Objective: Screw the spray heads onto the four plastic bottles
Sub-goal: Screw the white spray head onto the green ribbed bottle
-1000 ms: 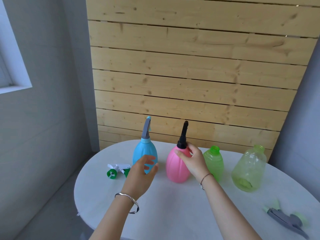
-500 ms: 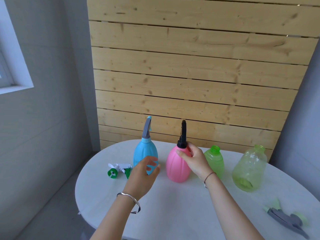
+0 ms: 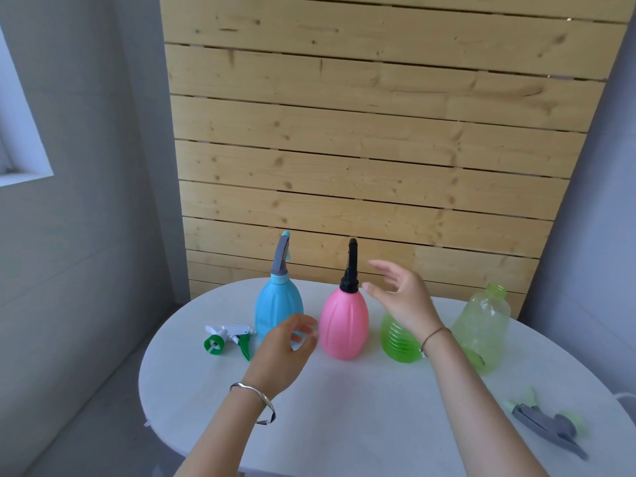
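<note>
my two bare hands hover over a round white bench (image 3: 344,418) in the lower half of the frame, with a pale wooden slat wall (image 3: 378,132) behind it. my right hand (image 3: 402,301) is raised at centre right. its fingers (image 3: 382,268) are spread wide and nearly straight. it holds nothing and sits just right of the black spray head (image 3: 351,270), with a small gap between them. that head stands upright on the pink bottle (image 3: 344,325) at centre.

my left hand (image 3: 280,352) floats lower, in front of the gap between the pink bottle and the blue bottle (image 3: 277,311). its fingers (image 3: 304,320) are loosely curled and grip nothing. i cannot tell whether they brush the blue bottle, which carries a grey spray head (image 3: 280,258).

right of the pink bottle, a ribbed green bottle (image 3: 399,342) stands partly hidden behind my right wrist. further right stands a clear pale green bottle (image 3: 481,325) with an open neck.

a white and green spray head (image 3: 229,337) lies on the bench at left, beside the blue bottle. a grey and pale green spray head (image 3: 547,421) lies at lower right, near the bench edge. a silver bangle (image 3: 254,395) circles my left wrist.
</note>
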The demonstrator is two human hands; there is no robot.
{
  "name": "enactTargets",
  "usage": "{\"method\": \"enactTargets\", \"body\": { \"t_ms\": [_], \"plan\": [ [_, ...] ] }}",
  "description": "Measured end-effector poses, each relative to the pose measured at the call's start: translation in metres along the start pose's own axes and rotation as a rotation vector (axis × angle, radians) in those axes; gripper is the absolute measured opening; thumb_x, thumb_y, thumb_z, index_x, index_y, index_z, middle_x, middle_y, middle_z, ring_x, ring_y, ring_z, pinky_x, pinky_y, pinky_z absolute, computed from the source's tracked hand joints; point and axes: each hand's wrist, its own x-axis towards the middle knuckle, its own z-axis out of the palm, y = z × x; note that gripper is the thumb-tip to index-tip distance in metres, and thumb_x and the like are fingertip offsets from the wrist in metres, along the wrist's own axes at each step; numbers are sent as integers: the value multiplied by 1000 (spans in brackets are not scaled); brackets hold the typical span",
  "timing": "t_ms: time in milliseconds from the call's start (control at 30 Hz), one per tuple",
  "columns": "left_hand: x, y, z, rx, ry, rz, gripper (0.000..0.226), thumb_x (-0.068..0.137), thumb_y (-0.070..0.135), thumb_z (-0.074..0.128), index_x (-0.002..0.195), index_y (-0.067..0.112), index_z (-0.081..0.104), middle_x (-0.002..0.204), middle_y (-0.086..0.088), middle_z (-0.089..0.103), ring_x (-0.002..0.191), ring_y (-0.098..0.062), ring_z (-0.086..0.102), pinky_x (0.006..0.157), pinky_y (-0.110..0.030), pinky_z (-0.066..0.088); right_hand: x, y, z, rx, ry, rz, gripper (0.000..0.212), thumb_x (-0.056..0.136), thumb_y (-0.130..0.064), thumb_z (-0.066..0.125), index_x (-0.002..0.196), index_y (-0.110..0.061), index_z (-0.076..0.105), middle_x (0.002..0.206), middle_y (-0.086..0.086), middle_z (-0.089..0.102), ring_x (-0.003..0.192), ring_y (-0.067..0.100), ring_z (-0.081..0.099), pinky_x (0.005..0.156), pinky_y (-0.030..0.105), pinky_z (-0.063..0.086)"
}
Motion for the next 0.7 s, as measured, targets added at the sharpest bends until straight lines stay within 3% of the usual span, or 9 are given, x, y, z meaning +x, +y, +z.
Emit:
{"method": "enactTargets", "body": {
  "t_ms": [67,133,233,333,500,633,700],
  "plan": [
    [-2,1,2,-3,-11,13,16,91,23,58,107,24,61,93,15,60,90,-12,58,83,-27,51,-2,-1,-11,-130,115,-93,36,81,-17,69,116,-24,63,126,-4,61,118,14,53,94,16,34],
    [-5,2,4,3,-25,26,16,91,25,58,106,26,61,92,17,60,89,-8,57,82,-26,51,-4,3,-18,-239,165,-109,39,83,-18,67,121,-21,60,132,0,57,126,16,49,96,16,32],
    [-8,4,7,4,-59,40,14,92,28,56,104,30,61,94,17,60,89,-4,56,82,-25,50,-10,16,-19,-399,60,33,55,86,-22,63,138,-15,45,151,6,37,141,21,32,113,30,26],
    [-11,7,10,6,-79,46,14,92,28,56,105,31,60,95,17,60,91,-5,57,84,-26,52,-18,25,-15,-391,-16,123,54,90,-23,57,141,-13,41,155,4,30,141,21,31,112,32,27],
    [-18,11,12,21,-100,60,17,92,29,55,108,30,61,96,18,60,93,-4,57,84,-26,53,-30,25,-15,-392,164,60,36,91,-9,51,126,-14,57,136,3,55,121,25,53,94,31,42],
    [-24,12,14,6,-112,71,17,92,27,56,108,28,62,96,15,61,91,-4,57,83,-25,53,-41,20,-19,-338,249,69,32,88,-8,58,118,-17,62,121,0,67,114,24,58,91,31,43],
    [-26,13,14,-4,-118,74,16,92,26,57,107,28,62,97,14,61,90,-3,58,78,-18,51,-46,17,-25,-315,286,77,30,84,-9,63,114,-16,64,114,-1,70,108,24,62,87,31,44]
  ]
}}
